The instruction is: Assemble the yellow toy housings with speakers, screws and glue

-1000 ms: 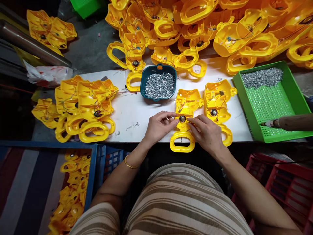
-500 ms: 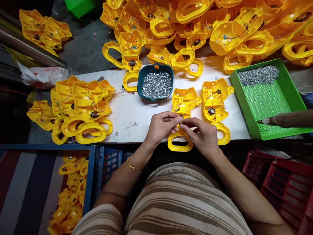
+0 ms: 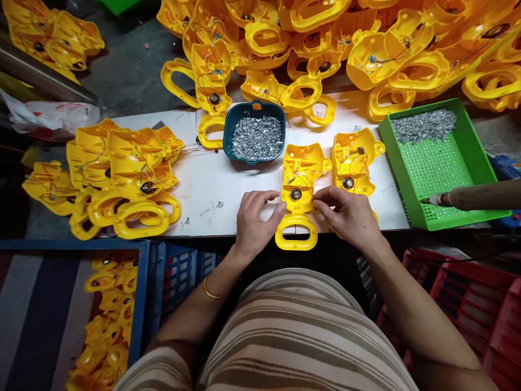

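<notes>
A yellow plastic shell with a looped handle lies open side up on the white table top, at its front edge. A small round speaker and thin wires sit inside it. My left hand has curled fingers, and its thumb presses the shell's left side. My right hand grips the shell's right side with bent fingertips. A second shell with its own speaker lies just to the right, partly under my right hand.
A teal bowl of small metal screws stands behind the shell. At the right are a green tray with screws and a wooden-handled tool. Piles of yellow shells lie left and behind. A blue crate stands below left, red crates below right.
My fingertips were pinched together over the speaker and wires. They have since parted to the shell's two sides, and the speaker now shows. The view has shifted slightly.
</notes>
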Tool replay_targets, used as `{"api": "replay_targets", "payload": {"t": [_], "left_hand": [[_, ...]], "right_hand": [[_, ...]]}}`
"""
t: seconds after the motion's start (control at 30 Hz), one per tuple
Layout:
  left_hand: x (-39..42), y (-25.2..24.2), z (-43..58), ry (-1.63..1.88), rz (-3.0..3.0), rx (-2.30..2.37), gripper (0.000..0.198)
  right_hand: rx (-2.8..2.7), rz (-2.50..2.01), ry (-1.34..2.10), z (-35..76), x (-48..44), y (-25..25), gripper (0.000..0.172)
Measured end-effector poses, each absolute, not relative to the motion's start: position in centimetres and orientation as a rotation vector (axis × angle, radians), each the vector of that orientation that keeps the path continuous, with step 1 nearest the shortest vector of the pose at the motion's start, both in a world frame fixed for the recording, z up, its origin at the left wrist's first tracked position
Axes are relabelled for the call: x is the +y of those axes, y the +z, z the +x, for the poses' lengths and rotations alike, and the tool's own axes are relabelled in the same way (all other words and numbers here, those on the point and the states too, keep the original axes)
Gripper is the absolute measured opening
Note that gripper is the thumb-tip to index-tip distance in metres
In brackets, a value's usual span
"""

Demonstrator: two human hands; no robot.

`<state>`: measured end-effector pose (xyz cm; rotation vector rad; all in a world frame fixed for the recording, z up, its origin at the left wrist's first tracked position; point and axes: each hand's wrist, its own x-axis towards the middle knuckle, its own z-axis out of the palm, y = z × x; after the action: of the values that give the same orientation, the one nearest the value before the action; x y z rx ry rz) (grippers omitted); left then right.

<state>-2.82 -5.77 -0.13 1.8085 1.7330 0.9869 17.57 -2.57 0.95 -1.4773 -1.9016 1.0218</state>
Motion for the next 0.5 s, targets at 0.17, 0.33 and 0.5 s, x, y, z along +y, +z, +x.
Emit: {"api": "replay_targets", "payload": {"t": [0.17,0.33,0.5], "left_hand": [[-7.2,-1.2,-2.8,0.542,2.040,1.844,0.039],[-7.5,-1.5,-2.4,0.528,2.108,1.786,0.028],[-7.4,-1.7,-2.7,0.556,2.120,1.748,0.028]], "right_hand": [[-1.982,-1.371,0.986,16.5,-3.3,0.2,0.009],[-2.039,-1.482,0.929,15.6,-3.8,-0.5,0.011],[-2.116,-1.484,0.868,15.8,-3.7,-0.2,0.010]]}}
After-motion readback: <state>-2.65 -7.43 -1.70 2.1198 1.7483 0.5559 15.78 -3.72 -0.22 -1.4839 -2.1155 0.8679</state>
